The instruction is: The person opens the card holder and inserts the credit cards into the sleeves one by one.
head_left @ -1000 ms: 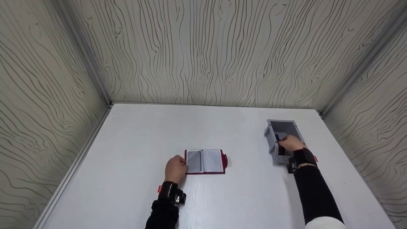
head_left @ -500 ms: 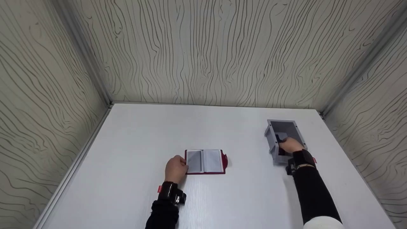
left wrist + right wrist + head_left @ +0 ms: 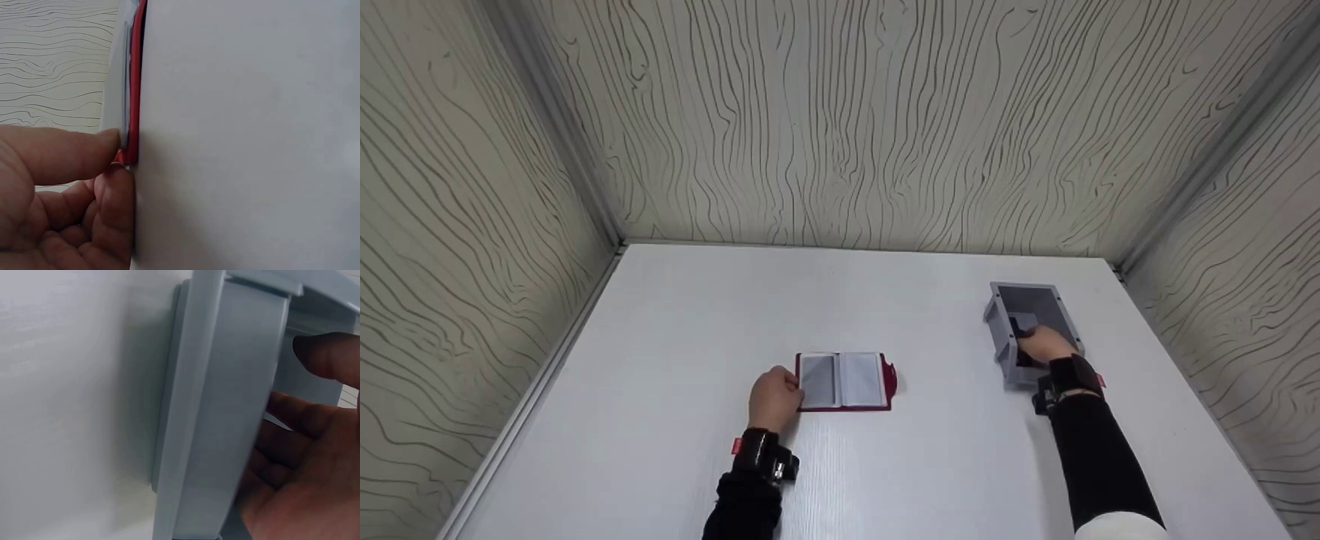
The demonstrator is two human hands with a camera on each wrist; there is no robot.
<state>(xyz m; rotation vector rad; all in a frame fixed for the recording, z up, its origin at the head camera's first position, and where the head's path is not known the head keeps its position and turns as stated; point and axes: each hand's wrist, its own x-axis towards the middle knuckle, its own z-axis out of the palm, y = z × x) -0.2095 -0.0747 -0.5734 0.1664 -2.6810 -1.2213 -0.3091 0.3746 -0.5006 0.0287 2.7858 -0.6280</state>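
A red card holder (image 3: 891, 382) lies spread on the white table, with clear sleeves showing and its clasp tab on the right. My left hand (image 3: 774, 399) pinches its lower left corner; in the left wrist view the thumb (image 3: 73, 154) presses on the sleeves and the bent forefinger sits at the cover's edge. At the right, my right hand (image 3: 1046, 343) reaches down into a grey bin (image 3: 1006, 330). The right wrist view has the thumb (image 3: 326, 357) apart from the fingers, whose tips are hidden behind the bin wall. A pale flat patch and a dark patch show inside the bin.
The white table (image 3: 720, 300) runs back to a wood-grain patterned wall (image 3: 840, 135). More patterned panels with grey metal frame edges stand at both sides. Each wrist wears a black camera, such as the left camera (image 3: 769, 454).
My right hand and forearm have shifted slightly to the left and down within the bin. The left hand and the card holder stay where they were.
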